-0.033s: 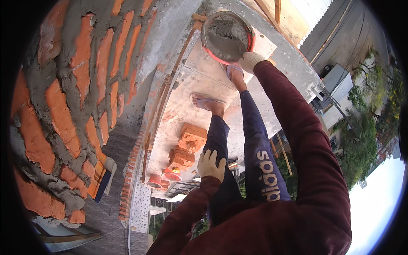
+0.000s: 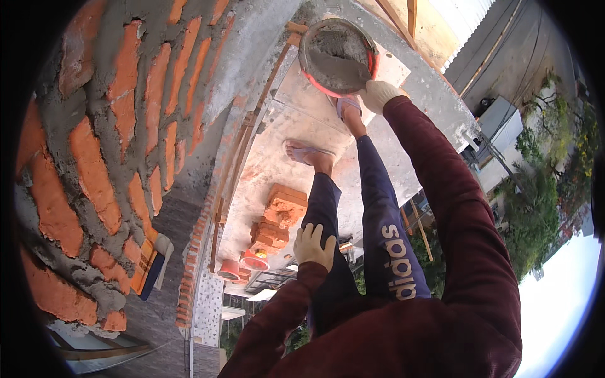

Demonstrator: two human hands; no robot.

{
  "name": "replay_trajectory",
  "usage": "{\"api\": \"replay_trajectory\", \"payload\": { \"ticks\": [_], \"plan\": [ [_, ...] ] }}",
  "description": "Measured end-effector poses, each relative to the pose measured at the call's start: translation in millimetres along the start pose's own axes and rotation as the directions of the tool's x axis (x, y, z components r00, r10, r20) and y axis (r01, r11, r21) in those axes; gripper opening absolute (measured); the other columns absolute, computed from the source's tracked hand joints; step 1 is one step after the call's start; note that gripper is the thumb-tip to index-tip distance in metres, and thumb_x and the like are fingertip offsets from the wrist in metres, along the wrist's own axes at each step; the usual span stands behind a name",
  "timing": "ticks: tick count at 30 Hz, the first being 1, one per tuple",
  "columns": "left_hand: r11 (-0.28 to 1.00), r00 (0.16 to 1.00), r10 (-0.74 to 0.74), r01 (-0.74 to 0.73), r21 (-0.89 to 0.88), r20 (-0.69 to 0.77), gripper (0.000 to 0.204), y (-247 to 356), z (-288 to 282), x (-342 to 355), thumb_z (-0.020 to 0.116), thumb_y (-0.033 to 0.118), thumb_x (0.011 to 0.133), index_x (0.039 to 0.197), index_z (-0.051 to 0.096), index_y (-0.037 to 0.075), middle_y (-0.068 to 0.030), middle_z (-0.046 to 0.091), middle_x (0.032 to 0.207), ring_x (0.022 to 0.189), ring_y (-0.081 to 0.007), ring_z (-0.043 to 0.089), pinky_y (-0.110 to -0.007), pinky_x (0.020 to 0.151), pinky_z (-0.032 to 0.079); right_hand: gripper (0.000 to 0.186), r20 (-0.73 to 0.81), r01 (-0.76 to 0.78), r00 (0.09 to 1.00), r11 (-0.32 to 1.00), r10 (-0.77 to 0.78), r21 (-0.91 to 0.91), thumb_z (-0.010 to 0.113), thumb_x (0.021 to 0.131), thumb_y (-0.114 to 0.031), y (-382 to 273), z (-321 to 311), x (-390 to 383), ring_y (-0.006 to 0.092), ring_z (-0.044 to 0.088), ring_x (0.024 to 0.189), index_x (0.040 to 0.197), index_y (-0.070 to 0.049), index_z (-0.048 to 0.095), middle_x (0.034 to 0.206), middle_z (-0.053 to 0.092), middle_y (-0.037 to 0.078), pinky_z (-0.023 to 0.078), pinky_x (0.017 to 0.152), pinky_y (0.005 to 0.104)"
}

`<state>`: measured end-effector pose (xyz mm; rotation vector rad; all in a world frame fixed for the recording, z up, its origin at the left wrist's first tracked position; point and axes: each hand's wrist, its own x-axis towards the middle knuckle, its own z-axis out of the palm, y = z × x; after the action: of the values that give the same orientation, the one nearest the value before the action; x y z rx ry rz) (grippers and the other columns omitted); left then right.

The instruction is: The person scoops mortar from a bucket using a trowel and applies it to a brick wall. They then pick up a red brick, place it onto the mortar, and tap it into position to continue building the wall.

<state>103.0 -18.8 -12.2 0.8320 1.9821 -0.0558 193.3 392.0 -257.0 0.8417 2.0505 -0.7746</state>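
My right hand (image 2: 379, 94), in a cream glove, has its fingers closed at the lower right rim of a round bucket (image 2: 377, 63) with a red band, holding wet grey mortar (image 2: 337, 60). The bucket is just beyond my sandalled right foot (image 2: 350, 110). My left hand (image 2: 315, 242), also gloved, lies with fingers apart on my left leg above the knee, holding nothing. My left foot (image 2: 301, 151) rests on the pale slab (image 2: 265, 164).
At left rises a brick wall (image 2: 88, 183) with rough grey mortar joints. Stacked bricks (image 2: 277, 211) and red containers (image 2: 252, 258) lie on the slab. Wooden battens (image 2: 239, 157) run along its left edge. Beyond the right edge lie a street, wires and trees (image 2: 529, 201) far below.
My right hand and the bucket have shifted very slightly right and down in the view. My left hand has stayed where it was.
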Motion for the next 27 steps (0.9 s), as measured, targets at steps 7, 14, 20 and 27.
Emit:
{"api": "replay_trajectory", "payload": {
  "ticks": [7,14,20,27],
  "plan": [
    [1.000,1.000,0.009,-0.009,0.002,0.024,0.052,-3,0,8,0.074,0.041,0.091,0.132,0.070,0.010,-0.0165,0.062,0.142,0.134,-0.0458,0.051,-0.061,0.108,0.042,0.027,-0.095,-0.187,0.976,0.979,0.194,0.082,0.064,0.089,-0.014,22,9,19,0.0435,0.076,0.094,0.106,0.005,0.071,0.095,0.075,0.029,0.059,0.083,0.0518],
    [1.000,0.997,-0.008,0.006,0.030,0.074,0.052,2,-2,18,0.073,0.039,0.092,0.132,0.070,0.007,-0.0200,0.061,0.142,0.137,-0.0482,0.050,-0.058,0.112,0.042,0.035,0.080,-0.246,0.968,0.856,0.236,0.454,0.068,0.084,-0.022,-13,4,39,0.0414,0.076,0.098,0.104,0.006,0.077,0.099,0.076,0.029,0.061,0.083,0.0473],
    [1.000,0.992,-0.022,0.020,0.014,0.123,0.051,9,-15,26,0.072,0.039,0.092,0.133,0.069,0.008,-0.0189,0.061,0.144,0.138,-0.0470,0.049,-0.059,0.113,0.040,0.037,-0.104,-0.183,0.968,0.927,0.228,0.327,0.071,0.086,-0.027,-29,32,48,0.0394,0.076,0.103,0.107,0.003,0.075,0.104,0.076,0.028,0.060,0.088,0.0471],
    [0.999,0.991,-0.005,0.000,0.034,0.130,0.050,15,-19,31,0.072,0.038,0.092,0.132,0.069,0.009,-0.0188,0.061,0.143,0.137,-0.0462,0.049,-0.058,0.112,0.040,0.029,-0.019,-0.108,0.989,0.801,0.148,0.589,0.071,0.084,-0.024,-19,38,68,0.0344,0.076,0.080,0.101,0.000,0.070,0.086,0.074,0.021,0.059,0.071,0.0466]
  ]
}}
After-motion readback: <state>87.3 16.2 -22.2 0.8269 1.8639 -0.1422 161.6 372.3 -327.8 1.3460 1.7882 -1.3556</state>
